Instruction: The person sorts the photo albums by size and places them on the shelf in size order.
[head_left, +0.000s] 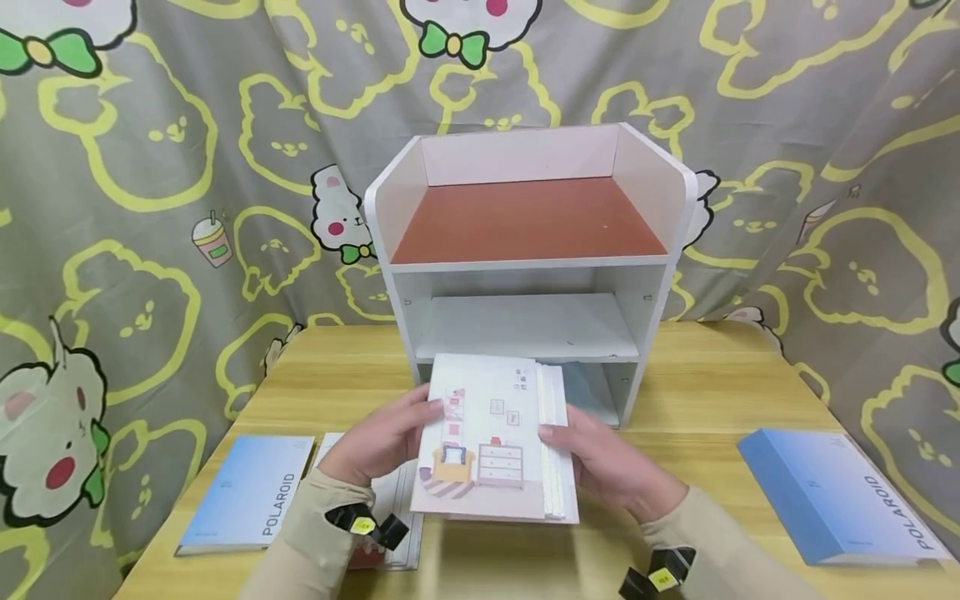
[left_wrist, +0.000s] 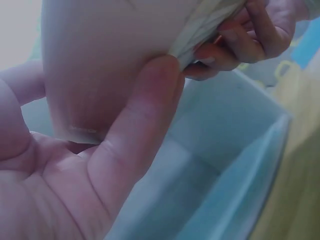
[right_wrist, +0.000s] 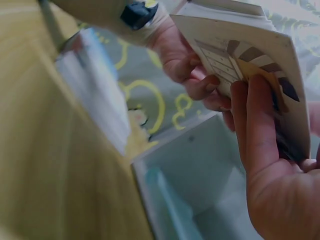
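My left hand (head_left: 390, 435) and right hand (head_left: 615, 462) hold a white book (head_left: 487, 467) between them, raised over the table in front of the small shelf. Its cover carries printed furniture drawings, and pale page edges or further layers show along its right side. The left thumb lies on the front at the left edge, with the other fingers behind. At the right edge the right thumb presses the front; in the right wrist view that hand's fingers (right_wrist: 260, 120) spread over the printed back cover.
A white shelf unit (head_left: 678, 212) with a red-brown top stands behind; a bluish panel (head_left: 585, 387) shows in its bottom compartment. Blue POLAROID books lie at left (head_left: 247, 492) and right (head_left: 832, 492). A white-and-red stack of booklets (head_left: 405, 517) is partly hidden by my left arm.
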